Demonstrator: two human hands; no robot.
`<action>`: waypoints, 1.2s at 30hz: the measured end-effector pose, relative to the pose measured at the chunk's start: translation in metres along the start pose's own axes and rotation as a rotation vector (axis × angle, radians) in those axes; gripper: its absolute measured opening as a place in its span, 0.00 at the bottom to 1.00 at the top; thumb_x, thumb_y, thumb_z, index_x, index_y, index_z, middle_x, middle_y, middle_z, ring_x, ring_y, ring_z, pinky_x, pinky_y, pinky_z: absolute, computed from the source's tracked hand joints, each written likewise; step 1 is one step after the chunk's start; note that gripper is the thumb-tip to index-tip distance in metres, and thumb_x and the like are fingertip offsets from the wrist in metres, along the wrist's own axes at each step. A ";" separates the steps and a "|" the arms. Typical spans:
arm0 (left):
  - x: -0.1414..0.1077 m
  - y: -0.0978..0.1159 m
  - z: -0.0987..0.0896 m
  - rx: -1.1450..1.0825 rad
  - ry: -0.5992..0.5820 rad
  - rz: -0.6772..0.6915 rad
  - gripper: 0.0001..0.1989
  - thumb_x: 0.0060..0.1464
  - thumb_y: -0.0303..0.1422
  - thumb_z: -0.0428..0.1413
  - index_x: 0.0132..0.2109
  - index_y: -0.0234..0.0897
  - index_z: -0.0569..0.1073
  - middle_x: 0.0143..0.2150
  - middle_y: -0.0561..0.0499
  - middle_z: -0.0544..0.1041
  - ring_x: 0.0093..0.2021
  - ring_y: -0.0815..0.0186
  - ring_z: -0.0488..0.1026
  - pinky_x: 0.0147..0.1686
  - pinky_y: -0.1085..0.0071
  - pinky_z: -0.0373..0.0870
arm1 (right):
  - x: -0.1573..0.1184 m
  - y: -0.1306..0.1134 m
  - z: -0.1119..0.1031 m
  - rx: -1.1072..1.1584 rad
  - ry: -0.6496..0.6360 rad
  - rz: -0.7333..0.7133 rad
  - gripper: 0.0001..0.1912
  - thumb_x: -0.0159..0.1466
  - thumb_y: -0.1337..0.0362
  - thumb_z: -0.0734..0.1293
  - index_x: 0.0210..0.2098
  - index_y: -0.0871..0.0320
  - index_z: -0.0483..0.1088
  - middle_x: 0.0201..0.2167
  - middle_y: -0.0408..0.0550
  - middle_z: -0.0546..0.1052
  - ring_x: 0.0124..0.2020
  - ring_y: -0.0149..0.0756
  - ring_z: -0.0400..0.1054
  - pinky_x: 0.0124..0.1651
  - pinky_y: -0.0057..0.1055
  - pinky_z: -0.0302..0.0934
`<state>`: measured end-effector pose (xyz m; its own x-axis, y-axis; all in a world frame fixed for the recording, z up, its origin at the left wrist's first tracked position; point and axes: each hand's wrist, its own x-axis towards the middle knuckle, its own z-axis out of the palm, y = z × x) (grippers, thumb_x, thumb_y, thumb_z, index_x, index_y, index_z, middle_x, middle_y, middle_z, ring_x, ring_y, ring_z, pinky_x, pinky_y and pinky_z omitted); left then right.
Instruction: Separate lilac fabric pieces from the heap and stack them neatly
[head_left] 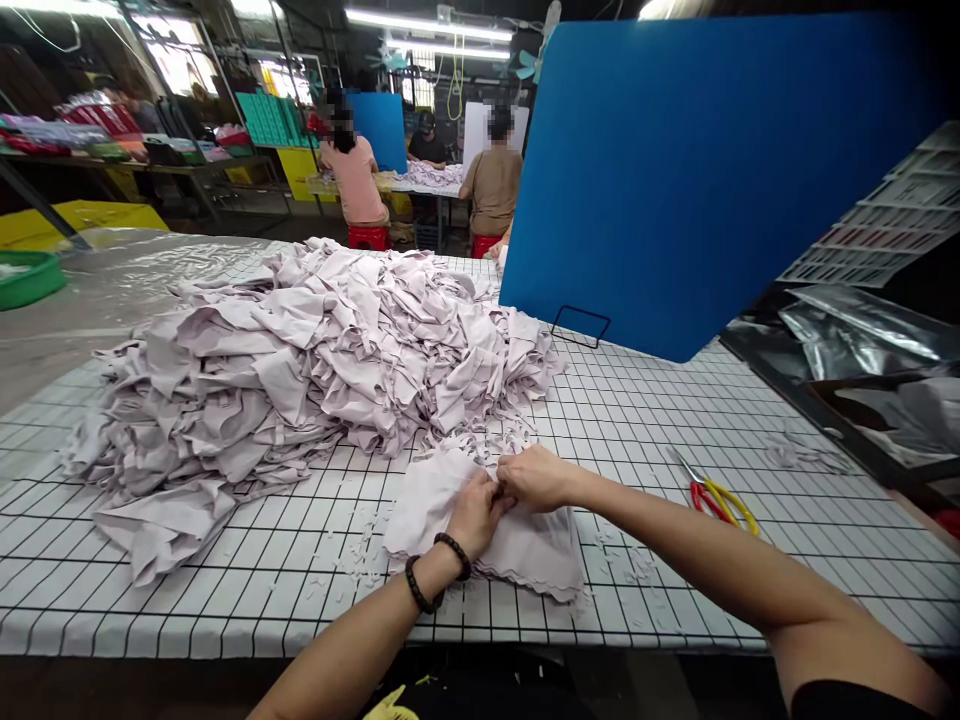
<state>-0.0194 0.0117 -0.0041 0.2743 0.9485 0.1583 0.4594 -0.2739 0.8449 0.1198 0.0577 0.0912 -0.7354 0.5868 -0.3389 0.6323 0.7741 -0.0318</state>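
Note:
A stack of pale lilac fabric pieces (532, 560) with scalloped front edges lies flat before me on the table. My left hand (474, 515) and my right hand (538, 478) meet over its upper part, both with bent fingers pinched close together. They grip the fabric there; the exact bit between the fingertips is hidden. Two dark beaded bracelets circle my left wrist. Just beyond the stack rises a big heap of crumpled fabric pieces (322, 340) of the same colour. Off to the right lie scissors (716, 497) with red and yellow handles.
Small fabric scraps (360, 560) litter the checked tablecloth (660, 400). A tall blue board (675, 180) stands at the table's far right, beside a black wire stand (581, 325). At far left is a green basin (30, 278). Several people sit at a table behind.

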 end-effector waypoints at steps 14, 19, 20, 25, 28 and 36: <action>-0.006 0.015 -0.015 -0.309 0.062 -0.039 0.11 0.55 0.37 0.53 0.42 0.35 0.67 0.33 0.52 0.67 0.28 0.72 0.63 0.29 0.74 0.63 | 0.020 0.079 0.007 0.550 0.318 0.345 0.16 0.58 0.68 0.63 0.46 0.56 0.71 0.46 0.51 0.70 0.40 0.35 0.67 0.42 0.29 0.59; -0.010 0.012 -0.033 -0.576 0.021 -0.108 0.11 0.55 0.39 0.53 0.38 0.34 0.70 0.32 0.50 0.70 0.29 0.71 0.67 0.31 0.74 0.65 | 0.077 0.030 0.015 0.454 0.345 0.071 0.14 0.58 0.66 0.64 0.44 0.58 0.72 0.44 0.51 0.71 0.43 0.36 0.66 0.46 0.30 0.57; -0.010 0.009 -0.035 -0.658 0.006 -0.153 0.12 0.54 0.40 0.54 0.39 0.33 0.69 0.31 0.50 0.71 0.29 0.70 0.68 0.31 0.73 0.65 | 0.085 0.025 0.015 0.429 0.343 0.067 0.13 0.58 0.65 0.64 0.41 0.59 0.73 0.42 0.52 0.72 0.43 0.37 0.66 0.46 0.30 0.57; -0.007 -0.006 -0.035 -0.920 0.001 -0.264 0.17 0.52 0.41 0.56 0.42 0.32 0.68 0.34 0.48 0.74 0.28 0.69 0.72 0.30 0.71 0.67 | 0.091 0.044 -0.001 0.728 0.287 0.099 0.13 0.60 0.60 0.62 0.32 0.63 0.73 0.29 0.47 0.74 0.31 0.32 0.66 0.36 0.28 0.57; -0.005 -0.008 -0.033 -0.952 -0.007 -0.258 0.17 0.52 0.41 0.56 0.43 0.32 0.67 0.35 0.47 0.74 0.28 0.69 0.73 0.30 0.72 0.67 | 0.080 0.068 -0.020 1.041 0.211 0.089 0.16 0.59 0.54 0.63 0.31 0.63 0.70 0.26 0.45 0.73 0.27 0.30 0.64 0.32 0.27 0.56; -0.004 -0.006 -0.035 -0.985 0.018 -0.280 0.22 0.53 0.42 0.55 0.50 0.32 0.61 0.34 0.48 0.74 0.29 0.68 0.74 0.30 0.73 0.67 | 0.063 0.102 -0.054 1.265 0.146 0.116 0.19 0.50 0.53 0.71 0.29 0.63 0.68 0.23 0.40 0.68 0.24 0.25 0.60 0.29 0.24 0.53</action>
<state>-0.0530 0.0148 0.0077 0.2479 0.9627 -0.1083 -0.3954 0.2026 0.8959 0.1249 0.1867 0.1170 -0.6300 0.7179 -0.2963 0.4255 -0.0002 -0.9050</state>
